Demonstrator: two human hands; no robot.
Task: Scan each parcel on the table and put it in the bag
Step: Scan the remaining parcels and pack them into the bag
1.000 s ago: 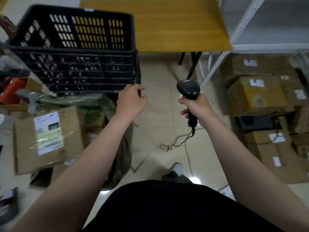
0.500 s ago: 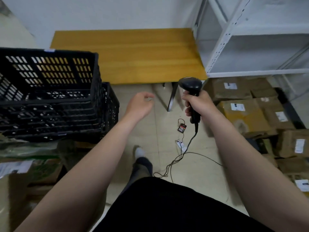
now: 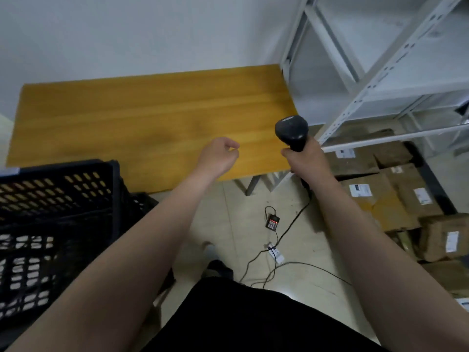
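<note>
1. Two bare hands are in view, both raised near the front edge of the bench [image 3: 127, 118]. The camera looks down on them.
2. Left hand [image 3: 218, 158]: at frame centre, over the bench's front edge. Fingers [image 3: 234, 146] loosely curled, thumb close to forefinger, grasping nothing.
3. Right hand [image 3: 307, 162]: at 3 o'clock of the left hand, near it but apart. Its fingers are clenched round the handle of the scanner [image 3: 291, 129]. The scanner is roughly upright, with its dark head standing clear of the fist toward 12 o'clock.
4. Cable [image 3: 291, 224]: black, drops from under the right hand toward 6 o'clock and loops on the floor [image 3: 243, 199].
5. Parcels [image 3: 375, 196]: brown cardboard with white labels, packed together on the floor at 3 to 4 o'clock of the frame, partly under the rack [image 3: 375, 80]. Both hands are apart from them.
6. Bench: yellow wood-grain top spanning 9 to 12 o'clock, far edge against a white wall [image 3: 127, 34], right end just beside the rack.
7. Rack: white perforated-steel shelving at 1 to 2 o'clock.
8. Crate [image 3: 58, 212]: black slotted plastic at 8 to 9 o'clock, apparently stacked on another like it.
9. Small black box [image 3: 272, 221] with red lights lies on the floor at 6 o'clock of the scanner, with a thin wire attached.
10. Shoe [image 3: 210, 250]: pale, blurred, on the floor at 6 o'clock of the left hand.
</note>
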